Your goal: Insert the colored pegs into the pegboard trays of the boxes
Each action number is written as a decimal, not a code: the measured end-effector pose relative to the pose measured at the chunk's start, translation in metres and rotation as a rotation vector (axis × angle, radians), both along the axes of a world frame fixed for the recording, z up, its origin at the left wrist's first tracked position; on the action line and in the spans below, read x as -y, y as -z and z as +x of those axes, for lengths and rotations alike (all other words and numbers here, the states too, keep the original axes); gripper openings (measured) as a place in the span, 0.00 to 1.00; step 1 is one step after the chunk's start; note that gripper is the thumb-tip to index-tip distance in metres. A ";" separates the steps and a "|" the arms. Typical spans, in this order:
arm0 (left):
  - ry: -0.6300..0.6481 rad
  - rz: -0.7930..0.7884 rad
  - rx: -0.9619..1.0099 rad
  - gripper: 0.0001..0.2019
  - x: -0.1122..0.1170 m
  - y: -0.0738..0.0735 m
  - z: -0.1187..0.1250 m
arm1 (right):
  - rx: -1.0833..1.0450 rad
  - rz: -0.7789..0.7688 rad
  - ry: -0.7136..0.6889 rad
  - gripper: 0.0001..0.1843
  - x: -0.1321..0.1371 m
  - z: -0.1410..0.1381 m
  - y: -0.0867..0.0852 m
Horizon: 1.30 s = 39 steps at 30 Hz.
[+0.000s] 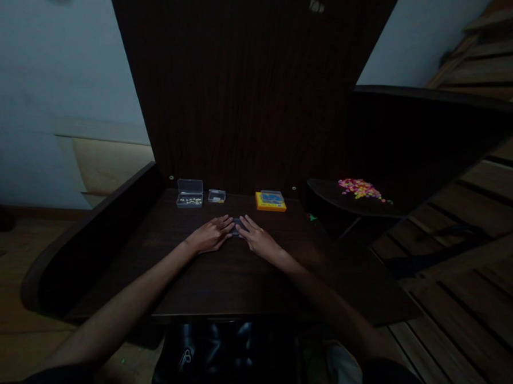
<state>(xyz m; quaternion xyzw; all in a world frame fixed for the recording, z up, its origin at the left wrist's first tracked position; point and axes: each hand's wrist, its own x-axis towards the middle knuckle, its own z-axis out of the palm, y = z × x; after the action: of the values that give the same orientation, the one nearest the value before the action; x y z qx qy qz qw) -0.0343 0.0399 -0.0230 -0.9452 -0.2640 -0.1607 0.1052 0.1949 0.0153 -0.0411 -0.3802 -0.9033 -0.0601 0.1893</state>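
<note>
Both hands meet at the middle of the dark desk, at a small dark, see-through flat case point(237, 227). From the left side, my left hand point(211, 234) holds the case, its fingers bent over the near edge. My right hand point(260, 238) grips it from the right, fingertips on its top. Most of the case is hidden under the fingers, and the dim light blurs its details. Beyond my left hand stands an open clear plastic box point(189, 200) with small pale pieces inside. Beside that is a smaller clear box point(216, 197), lid raised.
A yellow box point(271, 202) with a blue top and a clear lid on it lies at the back right. Pink, red and yellow small pieces point(362, 189) are heaped on the corner shelf point(325, 190). A green scrap point(311, 217) lies below the shelf. A raised side panel point(95, 235) borders the left.
</note>
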 end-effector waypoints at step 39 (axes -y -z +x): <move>-0.009 -0.301 0.379 0.19 0.000 0.007 -0.002 | -0.411 -0.358 0.054 0.18 -0.004 -0.003 -0.009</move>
<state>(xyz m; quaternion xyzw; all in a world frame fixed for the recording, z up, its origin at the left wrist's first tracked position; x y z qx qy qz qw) -0.0362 0.0397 -0.0296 -0.9019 -0.3045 -0.2936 -0.0876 0.1921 0.0189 -0.0322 -0.4359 -0.8316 0.1741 0.2969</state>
